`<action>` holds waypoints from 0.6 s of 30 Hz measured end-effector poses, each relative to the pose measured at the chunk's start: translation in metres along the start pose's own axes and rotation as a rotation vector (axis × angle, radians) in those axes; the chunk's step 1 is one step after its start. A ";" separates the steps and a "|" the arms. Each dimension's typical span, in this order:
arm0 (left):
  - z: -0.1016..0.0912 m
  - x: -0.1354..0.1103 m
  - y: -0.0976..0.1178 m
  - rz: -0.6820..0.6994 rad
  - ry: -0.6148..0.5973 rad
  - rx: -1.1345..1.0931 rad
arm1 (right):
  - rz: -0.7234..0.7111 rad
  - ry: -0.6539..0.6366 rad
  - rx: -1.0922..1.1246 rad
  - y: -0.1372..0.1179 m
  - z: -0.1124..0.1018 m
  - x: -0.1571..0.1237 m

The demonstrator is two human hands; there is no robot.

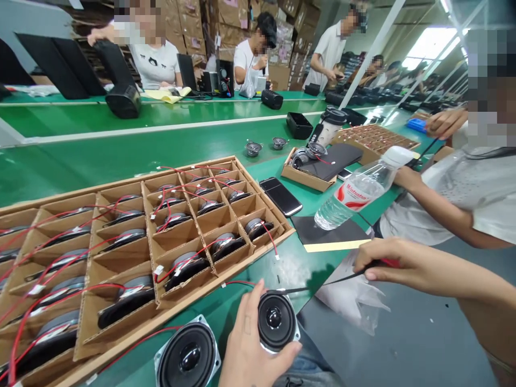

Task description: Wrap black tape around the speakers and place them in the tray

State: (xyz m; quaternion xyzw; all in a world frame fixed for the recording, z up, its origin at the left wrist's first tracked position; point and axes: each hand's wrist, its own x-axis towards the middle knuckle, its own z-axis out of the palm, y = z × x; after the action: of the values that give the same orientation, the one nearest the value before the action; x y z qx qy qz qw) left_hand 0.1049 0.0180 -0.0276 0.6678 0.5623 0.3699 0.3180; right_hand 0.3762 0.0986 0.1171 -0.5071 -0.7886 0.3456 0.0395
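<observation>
My left hand [250, 341] grips a small square-framed speaker [276, 321] with a black cone and shiny centre cap, thumb and fingers on its rim. From the speaker's upper edge a thin black strip [342, 279] runs to my right hand [397, 263], which pinches its other end. Something red shows at the right fingers, too covered to name. Beside my left hand a second speaker [188, 355] lies face up on the green table. To the left, a cardboard divider box [159, 290] holds several speakers with red wires; a few of its compartments hold none.
A water bottle [350, 193] stands on a black sheet [322, 231], with a phone [282, 196] nearby. Behind are a small carton [308, 177], a tumbler [328, 126] and two loose speakers [253, 149]. A co-worker [439, 188] sits close on the right; others work across the table.
</observation>
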 end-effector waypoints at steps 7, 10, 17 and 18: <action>0.003 0.006 -0.011 0.212 0.088 0.048 | 0.046 0.055 0.041 0.018 -0.012 -0.043; 0.001 0.005 -0.010 0.238 0.091 0.089 | -0.002 0.134 0.030 0.009 -0.014 -0.042; -0.011 -0.009 -0.011 0.211 0.042 0.228 | -0.115 0.060 0.152 0.002 0.014 -0.001; -0.011 -0.010 -0.012 0.210 0.041 0.236 | -0.144 0.025 0.189 0.001 0.026 0.006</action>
State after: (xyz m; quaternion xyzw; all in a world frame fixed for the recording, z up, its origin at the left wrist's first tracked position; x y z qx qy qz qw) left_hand 0.0885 0.0102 -0.0329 0.7479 0.5352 0.3461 0.1855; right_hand 0.3632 0.0907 0.0947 -0.4476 -0.7862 0.4085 0.1216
